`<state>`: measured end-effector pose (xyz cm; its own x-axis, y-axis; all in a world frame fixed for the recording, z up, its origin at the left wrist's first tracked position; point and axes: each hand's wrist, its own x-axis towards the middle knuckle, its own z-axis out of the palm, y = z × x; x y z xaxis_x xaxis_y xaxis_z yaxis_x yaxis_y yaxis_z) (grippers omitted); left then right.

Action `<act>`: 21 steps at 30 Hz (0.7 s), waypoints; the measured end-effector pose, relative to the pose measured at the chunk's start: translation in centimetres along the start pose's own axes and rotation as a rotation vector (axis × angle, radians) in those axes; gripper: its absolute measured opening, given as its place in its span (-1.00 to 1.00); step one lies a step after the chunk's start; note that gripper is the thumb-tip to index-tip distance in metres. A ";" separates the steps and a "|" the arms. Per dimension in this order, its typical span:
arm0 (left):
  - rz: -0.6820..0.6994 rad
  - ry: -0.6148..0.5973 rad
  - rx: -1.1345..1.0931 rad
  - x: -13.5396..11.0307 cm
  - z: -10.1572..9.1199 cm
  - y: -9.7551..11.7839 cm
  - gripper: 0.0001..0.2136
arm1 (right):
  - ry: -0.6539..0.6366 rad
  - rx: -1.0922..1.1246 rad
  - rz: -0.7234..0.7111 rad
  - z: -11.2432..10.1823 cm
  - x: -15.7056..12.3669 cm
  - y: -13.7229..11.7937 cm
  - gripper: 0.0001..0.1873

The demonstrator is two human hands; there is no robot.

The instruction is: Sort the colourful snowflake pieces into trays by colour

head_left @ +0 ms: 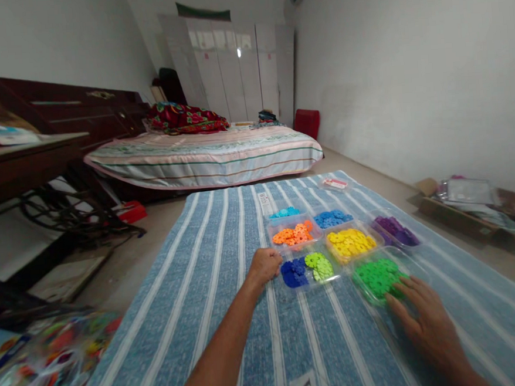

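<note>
My left hand (265, 265) is closed, its knuckles up, against the left edge of a clear plastic tray (319, 284). Inside that tray lie dark blue discs (293, 273) on the left and lime-green notched discs (319, 266) on the right. Whatever the left fingers may hold is hidden. Over the near right side of another clear tray reaches my right hand (425, 313), fingers stretched and apart. Its fingertips are at the green discs (378, 277) filling that tray; contact is hard to tell. Yellow discs (351, 243) and orange discs (292, 233) sit in trays just behind.
Farther back are trays of light blue discs (285, 213), blue discs (332, 218) and purple discs (395, 230). A small clear box (334, 184) rests near the far edge of the striped cloth (218, 260). A cardboard box (470, 213) stands right; a bed (211, 158) lies beyond.
</note>
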<state>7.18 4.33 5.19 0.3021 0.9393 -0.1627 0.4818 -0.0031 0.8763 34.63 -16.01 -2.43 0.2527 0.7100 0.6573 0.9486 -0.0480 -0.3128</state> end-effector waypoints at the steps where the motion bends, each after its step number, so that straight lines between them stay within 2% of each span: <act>1: 0.000 0.000 -0.011 -0.1 0.0 0.0 -0.84 | -0.001 0.005 0.002 0.0 0.1 -0.1 -0.53; 10: 0.000 0.044 -0.058 -0.3 0.8 -0.3 -0.87 | 0.009 0.032 0.008 0.1 0.2 -0.3 -0.56; 21: -0.001 0.053 -0.080 -0.4 1.6 -0.8 -0.82 | 0.020 0.027 -0.015 0.2 0.5 -0.5 -0.60</act>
<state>7.95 3.44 3.82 0.2565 0.9562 -0.1411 0.4143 0.0232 0.9099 34.24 -15.47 -2.08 0.2423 0.6965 0.6754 0.9470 -0.0184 -0.3207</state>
